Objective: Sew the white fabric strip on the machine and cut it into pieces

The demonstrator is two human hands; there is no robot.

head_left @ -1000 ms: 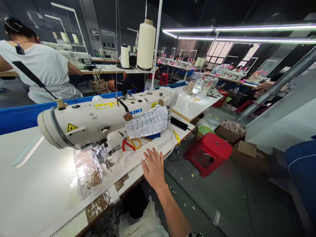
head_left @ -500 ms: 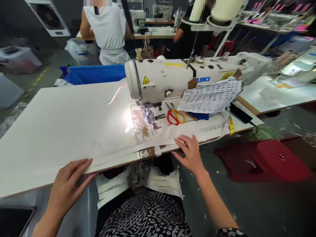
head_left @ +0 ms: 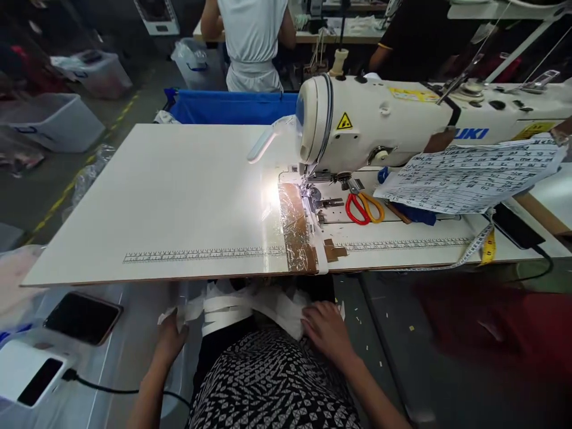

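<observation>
Below the table's front edge, my left hand (head_left: 172,336) is closed on one end of a thin white fabric (head_left: 279,307) that lies across my lap. My right hand (head_left: 326,330) rests on the fabric's other side, fingers bent and pressed together on it. Above them is the white sewing table (head_left: 192,196) with a printed ruler. The sewing machine (head_left: 366,122) has its lamp lit over the needle area. Red and orange scissors (head_left: 364,207) lie on the machine bed, right of the needle.
Printed sheets (head_left: 473,176) hang from the machine. A measuring tape (head_left: 487,247) and black device (head_left: 513,226) lie at the right. At lower left are a phone (head_left: 83,317) and a white power bank (head_left: 33,372). A person (head_left: 254,44) stands beyond the blue bin (head_left: 232,107).
Both hands have moved from the table's front edge down to my lap, and the white fabric has come off the table with them. The view has shifted left.
</observation>
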